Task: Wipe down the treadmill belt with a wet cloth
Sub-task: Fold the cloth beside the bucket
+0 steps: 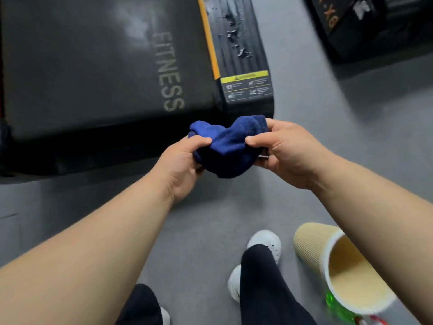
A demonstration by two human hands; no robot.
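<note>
A bunched dark blue cloth (230, 146) hangs between both my hands, just in front of the treadmill's rear end. My left hand (185, 165) grips its left side with thumb on top. My right hand (285, 153) pinches its right side, thumb over the fabric. The dark grey treadmill belt (93, 66), printed with the word FITNESS, fills the upper left and shows a pale smear near the top. Neither hand touches the belt.
A black side rail (236, 38) with an orange strip and a yellow warning label (246, 84) runs along the belt's right. A ribbed beige paper cup (337, 266) stands on the grey floor at lower right. My white shoes (264, 245) are below. Another black machine (365, 22) sits top right.
</note>
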